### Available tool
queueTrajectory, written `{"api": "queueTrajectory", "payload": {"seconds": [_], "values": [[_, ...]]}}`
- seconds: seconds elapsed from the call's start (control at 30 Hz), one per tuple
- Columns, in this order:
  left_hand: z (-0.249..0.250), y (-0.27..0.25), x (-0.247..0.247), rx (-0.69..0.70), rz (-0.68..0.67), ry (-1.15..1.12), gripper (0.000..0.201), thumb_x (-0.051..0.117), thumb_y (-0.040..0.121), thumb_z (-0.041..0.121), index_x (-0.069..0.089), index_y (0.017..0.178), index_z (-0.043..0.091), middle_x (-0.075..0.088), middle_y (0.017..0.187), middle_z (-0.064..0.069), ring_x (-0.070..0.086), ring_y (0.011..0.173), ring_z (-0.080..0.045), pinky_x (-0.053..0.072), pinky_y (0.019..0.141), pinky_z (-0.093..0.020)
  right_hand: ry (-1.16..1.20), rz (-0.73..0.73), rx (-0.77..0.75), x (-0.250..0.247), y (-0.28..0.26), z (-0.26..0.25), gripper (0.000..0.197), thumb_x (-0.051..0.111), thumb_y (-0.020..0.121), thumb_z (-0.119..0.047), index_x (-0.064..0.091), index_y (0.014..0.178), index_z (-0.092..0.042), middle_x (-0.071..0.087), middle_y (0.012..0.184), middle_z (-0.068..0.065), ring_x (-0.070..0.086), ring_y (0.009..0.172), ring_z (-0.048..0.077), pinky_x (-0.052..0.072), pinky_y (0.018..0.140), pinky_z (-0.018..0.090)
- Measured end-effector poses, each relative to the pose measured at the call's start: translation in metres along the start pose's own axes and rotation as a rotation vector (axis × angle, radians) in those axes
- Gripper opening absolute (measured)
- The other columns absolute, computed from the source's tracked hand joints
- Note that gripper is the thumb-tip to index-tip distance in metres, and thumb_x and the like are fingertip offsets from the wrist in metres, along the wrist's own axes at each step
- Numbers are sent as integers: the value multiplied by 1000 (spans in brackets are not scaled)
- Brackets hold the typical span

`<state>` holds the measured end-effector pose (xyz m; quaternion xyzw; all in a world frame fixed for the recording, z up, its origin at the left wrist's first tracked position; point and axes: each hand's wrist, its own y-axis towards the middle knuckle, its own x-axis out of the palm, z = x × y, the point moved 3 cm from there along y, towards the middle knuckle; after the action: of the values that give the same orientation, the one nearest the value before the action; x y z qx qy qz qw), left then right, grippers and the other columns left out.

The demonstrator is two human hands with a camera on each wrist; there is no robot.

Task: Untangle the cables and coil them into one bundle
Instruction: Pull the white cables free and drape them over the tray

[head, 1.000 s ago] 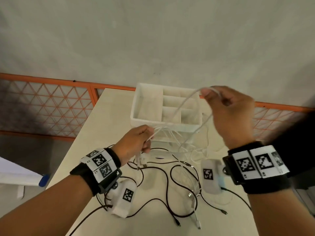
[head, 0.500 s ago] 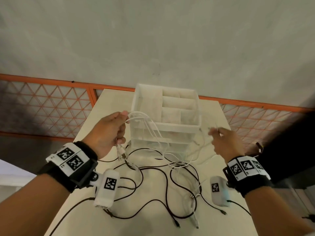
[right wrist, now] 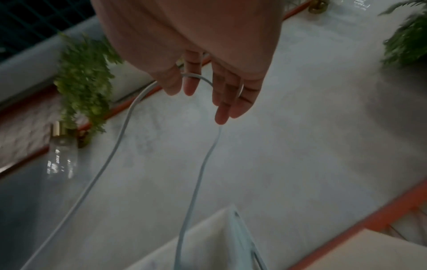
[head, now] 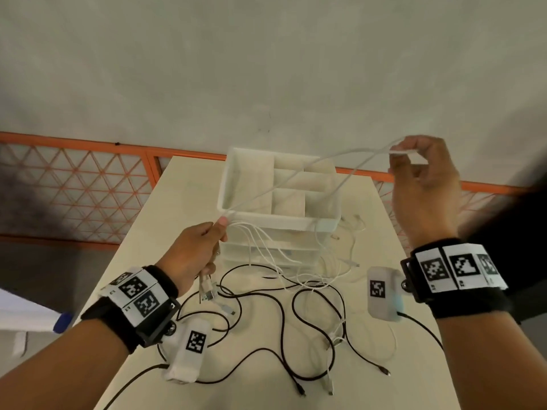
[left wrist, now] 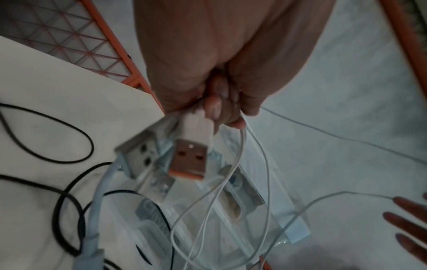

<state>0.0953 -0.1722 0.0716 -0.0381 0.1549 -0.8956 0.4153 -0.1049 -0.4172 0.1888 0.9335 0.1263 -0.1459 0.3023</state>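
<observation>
Head cam: high, looks fwd and down over both forearms at table (head: 189, 184), wide. L wrist cam: under left hand (left wrist: 208, 60), v. close, looks along fingers at USB plugs (left wrist: 188, 157), table beyond. R wrist cam: under right hand (right wrist: 194, 45), close, faces floor past fingertips. All three share white cable (head: 296, 179) and white organizer (head: 296, 223).

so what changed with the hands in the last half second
The right hand rose from low beside the organizer, lifting a loop of white cable. The left hand dropped slightly, still gripping its white coils. The black cables stayed on the table.
</observation>
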Motion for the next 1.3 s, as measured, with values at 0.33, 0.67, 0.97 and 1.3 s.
{"api": "queueTrajectory", "payload": {"seconds": [0.33, 0.67, 0.97, 1.3], "values": [[-12, 0, -5, -100, -60, -134, 25, 59, 97, 31, 53, 81, 12, 25, 57, 4, 20, 47, -12, 25, 39, -22, -32, 136, 270, -4, -1, 59, 5, 61, 90, -23, 63, 94, -25, 63, 82, -6, 61, 72, 15, 48, 70, 37], [-13, 6, 8, -74, -43, -10, 32, 62, 96, 22, 46, 70, 13, 31, 50, 7, 23, 43, -10, 25, 40, -23, -83, 37, 303, 27, 24, 62, 32, 40, 97, -51, 55, 114, -29, 67, 105, -3, 67, 96, 30, 54, 91, 51], [-14, 6, 1, -73, -28, 0, 22, 62, 96, 21, 50, 80, 12, 34, 49, 8, 25, 42, -9, 28, 40, -23, -5, -67, 123, 28, 27, 58, 21, 50, 100, -38, 50, 121, -33, 61, 116, -32, 66, 81, 4, 56, 89, 43], [4, -4, 17, -128, -216, -234, 14, 49, 101, 12, 55, 88, 10, 34, 54, 4, 26, 46, -11, 29, 41, -23, -142, -249, -125, 34, -73, 32, 17, 68, 87, -9, 71, 102, -18, 67, 96, -9, 56, 54, 11, 43, 58, 13]]}}
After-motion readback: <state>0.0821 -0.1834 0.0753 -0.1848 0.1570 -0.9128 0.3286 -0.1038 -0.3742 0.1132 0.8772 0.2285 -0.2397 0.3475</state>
